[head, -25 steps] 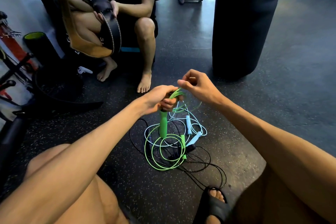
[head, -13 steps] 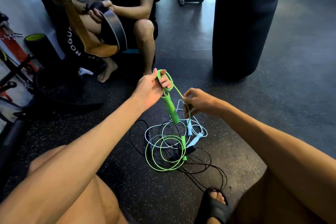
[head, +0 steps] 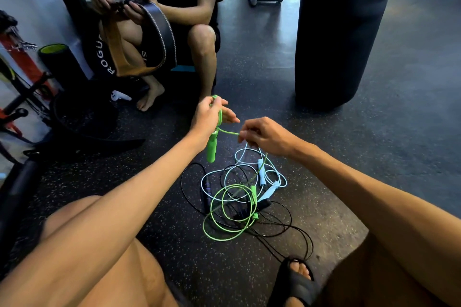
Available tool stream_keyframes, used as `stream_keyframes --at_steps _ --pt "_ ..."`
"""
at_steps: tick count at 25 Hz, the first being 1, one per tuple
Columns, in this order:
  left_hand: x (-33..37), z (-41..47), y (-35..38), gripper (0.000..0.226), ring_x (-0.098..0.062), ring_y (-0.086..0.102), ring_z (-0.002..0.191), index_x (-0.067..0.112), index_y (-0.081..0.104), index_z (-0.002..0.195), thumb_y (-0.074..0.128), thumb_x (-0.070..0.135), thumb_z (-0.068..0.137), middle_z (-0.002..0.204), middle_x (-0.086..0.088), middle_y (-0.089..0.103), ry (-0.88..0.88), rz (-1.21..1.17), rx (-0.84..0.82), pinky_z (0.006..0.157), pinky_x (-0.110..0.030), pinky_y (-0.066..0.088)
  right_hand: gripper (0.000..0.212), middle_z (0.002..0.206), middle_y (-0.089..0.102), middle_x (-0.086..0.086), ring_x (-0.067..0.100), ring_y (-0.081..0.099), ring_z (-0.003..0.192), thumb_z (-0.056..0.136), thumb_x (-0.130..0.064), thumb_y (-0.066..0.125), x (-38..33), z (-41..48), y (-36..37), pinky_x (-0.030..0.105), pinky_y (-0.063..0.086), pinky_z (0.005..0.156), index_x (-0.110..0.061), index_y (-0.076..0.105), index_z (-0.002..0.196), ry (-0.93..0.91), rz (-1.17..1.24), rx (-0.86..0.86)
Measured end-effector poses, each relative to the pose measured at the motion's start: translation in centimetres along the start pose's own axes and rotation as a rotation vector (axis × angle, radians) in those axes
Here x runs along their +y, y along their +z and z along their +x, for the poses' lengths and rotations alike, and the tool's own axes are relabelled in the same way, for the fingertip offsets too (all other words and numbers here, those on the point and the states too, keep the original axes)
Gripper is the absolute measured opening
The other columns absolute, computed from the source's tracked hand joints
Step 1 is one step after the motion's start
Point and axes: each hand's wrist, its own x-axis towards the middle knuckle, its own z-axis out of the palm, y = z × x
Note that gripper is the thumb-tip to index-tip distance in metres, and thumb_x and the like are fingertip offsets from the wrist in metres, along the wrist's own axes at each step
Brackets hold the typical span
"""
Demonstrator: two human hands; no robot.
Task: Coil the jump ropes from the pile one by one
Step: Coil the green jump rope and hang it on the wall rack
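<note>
Both hands raised: left [head: 208,118] gripping, right [head: 264,135] pinching.

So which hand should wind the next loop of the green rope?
The right hand: it pinches the green rope that leads down to the pile, while the left hand is busy gripping the handle.

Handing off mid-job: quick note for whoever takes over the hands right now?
Left hand grips one green handle, with a loop of the green rope in the same grip.
Right hand pinches that rope, taut between the hands.
The rest of it lies in the floor pile with the light blue rope and black rope.
Done: no finished coil in view. Left: finish green, then the others.
</note>
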Motion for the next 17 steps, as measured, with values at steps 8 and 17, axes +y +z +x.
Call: stream_keyframes --at_steps 8,17 --pt "-0.2 -1.7 1.0 0.048 -0.012 0.038 0.034 0.006 0.064 0.077 0.029 0.022 0.106 0.045 -0.003 0.045 -0.138 0.243 -0.419 0.036 -0.019 0.031 0.013 0.061 0.055 -0.011 0.001 0.044 0.052 0.091 -0.019 0.065 -0.2 0.4 -1.2 0.020 0.035 0.052 -0.011 0.065 0.082 -0.031 0.066 0.294" --pt "1.2 -1.9 1.0 0.045 -0.010 0.012 0.039 0.007 0.057 0.082 0.030 0.035 0.103 0.041 0.007 0.025 -0.354 -0.105 -0.677 0.045 -0.025 0.018 0.019 0.062 0.051 -0.001 0.008 0.041 0.053 0.095 -0.026 0.062 1.2 0.7 -1.6 0.021 0.035 0.049 -0.012 0.052 0.086 0.151 0.447 0.310"
